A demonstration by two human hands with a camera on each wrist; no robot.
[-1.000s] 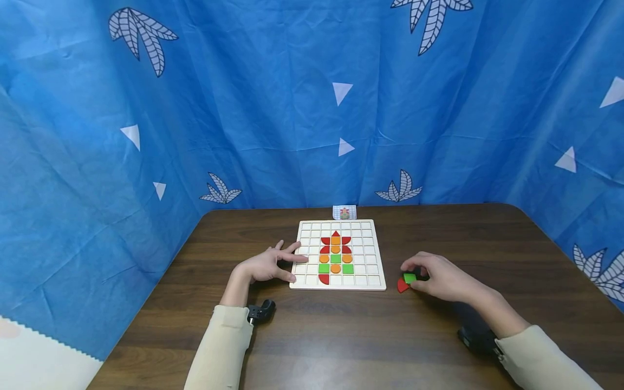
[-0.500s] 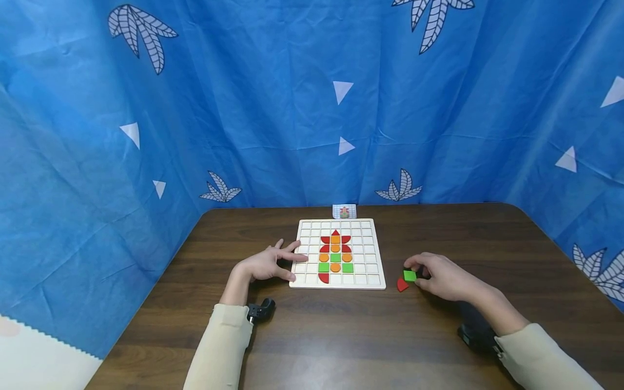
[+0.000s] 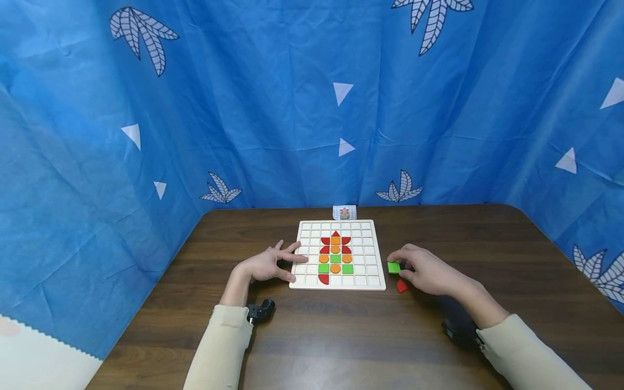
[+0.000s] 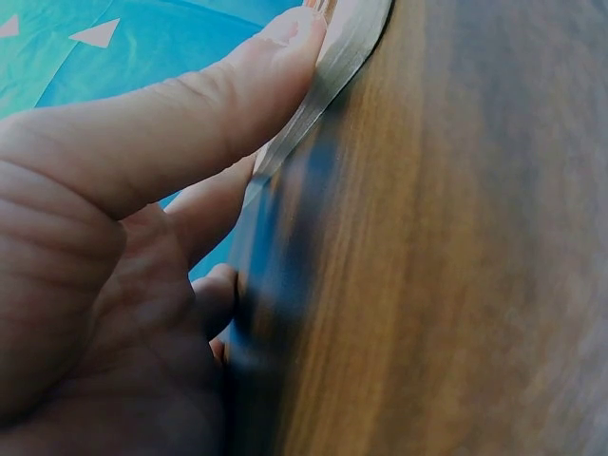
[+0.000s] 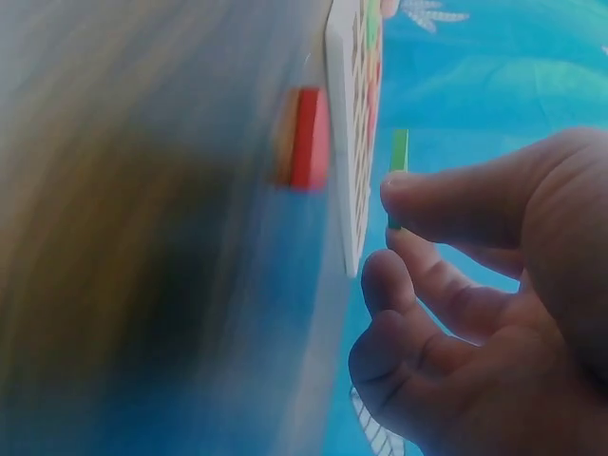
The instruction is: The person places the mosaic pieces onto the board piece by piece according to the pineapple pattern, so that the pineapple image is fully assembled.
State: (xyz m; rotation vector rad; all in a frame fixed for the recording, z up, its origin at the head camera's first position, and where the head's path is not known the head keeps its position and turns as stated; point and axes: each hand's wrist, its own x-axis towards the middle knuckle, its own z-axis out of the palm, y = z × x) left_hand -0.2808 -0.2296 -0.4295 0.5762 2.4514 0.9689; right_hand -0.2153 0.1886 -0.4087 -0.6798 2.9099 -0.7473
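Note:
A white grid board [image 3: 363, 250] lies on the table, bearing red, orange and green tiles arranged in a figure. At its left edge rests my left hand [image 3: 265, 265], fingers spread, with thumb and forefinger on the rim; in the left wrist view the thumb [image 4: 228, 100] lies along the board's edge. Just off the board's right side, my right hand [image 3: 431, 272] pinches a green square tile [image 3: 394, 268] between thumb and fingers. The right wrist view shows this tile edge-on, raised above the table. A red quarter-circle tile [image 3: 402, 286] lies on the table below that hand.
Behind the board stands a small card [image 3: 344, 212] printed with a coloured figure on a grid. The dark wooden table [image 3: 331, 341] ends at a blue patterned curtain [image 3: 292, 108] at the back and sides.
My right hand has picked up the green tile from beside the red one and carried it left toward the board. My left hand has stayed in place.

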